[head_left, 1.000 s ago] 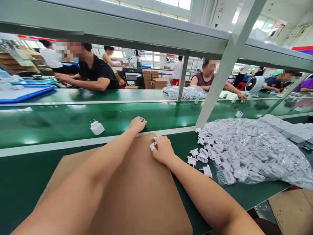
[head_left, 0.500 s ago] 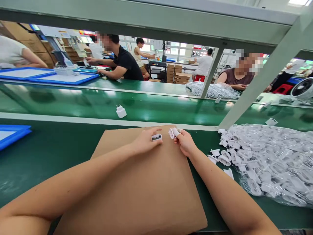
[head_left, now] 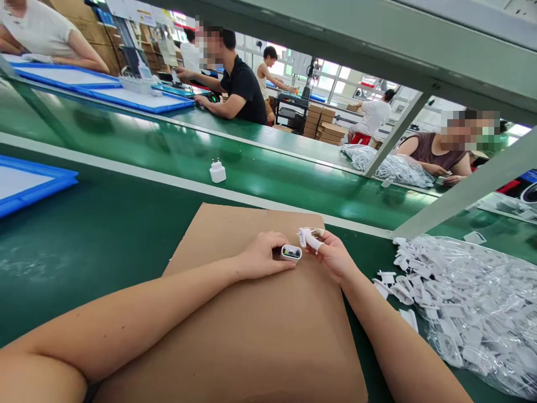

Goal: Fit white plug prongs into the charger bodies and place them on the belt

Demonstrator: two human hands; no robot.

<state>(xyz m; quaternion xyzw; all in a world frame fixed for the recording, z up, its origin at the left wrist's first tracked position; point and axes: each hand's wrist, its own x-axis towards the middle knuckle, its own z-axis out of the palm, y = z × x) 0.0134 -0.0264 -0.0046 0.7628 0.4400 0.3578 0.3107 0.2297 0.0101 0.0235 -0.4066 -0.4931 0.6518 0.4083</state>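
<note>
My left hand (head_left: 264, 256) is closed around a white charger housing (head_left: 291, 253), its open end turned towards my right hand and dark and yellowish parts showing inside. Between the fingers of my right hand (head_left: 333, 254) is a white plastic plug cover (head_left: 302, 237), held just beside the housing and apart from it. White coverings wrap some of the right fingertips. Both hands are over a brown cardboard sheet (head_left: 251, 324) lying on the green table.
At the right lies a clear plastic bag of white plastic covers (head_left: 465, 308), several spilling out. A white charger with two pins (head_left: 217, 171) stands on the green belt ahead. A blue-rimmed tray (head_left: 37, 182) is at left; a slanted metal post (head_left: 461, 179) rises at right. Co-workers sit opposite.
The view has tilted and shifted. My left hand has turned the housing so its open end shows more, and my right hand has brought the plug cover nearer to it.
</note>
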